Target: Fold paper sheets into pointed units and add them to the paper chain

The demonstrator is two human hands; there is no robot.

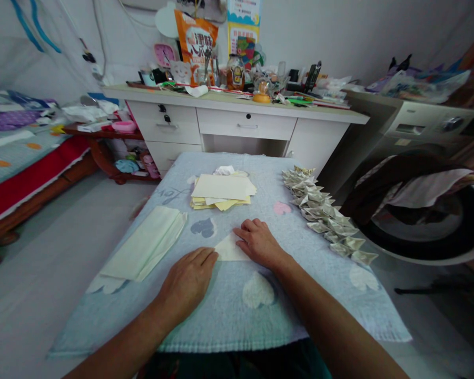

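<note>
A small cream sheet of paper (pixel 229 249), folded to a slanted edge at its top left, lies flat on the cloth-covered table (pixel 221 316). My left hand (pixel 190 281) has its fingers together and grips the sheet's left corner. On the other side, my right hand (pixel 260 246) is closed with bent fingers pressing the paper's right part, which it partly hides. Beyond both hands rests a stack of cream and yellow paper (pixel 221 188). Folded pale green-white sheets (pixel 144 245) lie to the left. Rows of pointed folded-paper pieces (pixel 324 213) stand along the right side.
A crumpled white tissue (pixel 224 170) sits behind the paper stack. Past the table stands a white desk (pixel 247 123) crowded with jars and an orange snack bag (pixel 197 45). A washing machine (pixel 426 126) with laundry in its open door is at right, a bed (pixel 27 163) at left.
</note>
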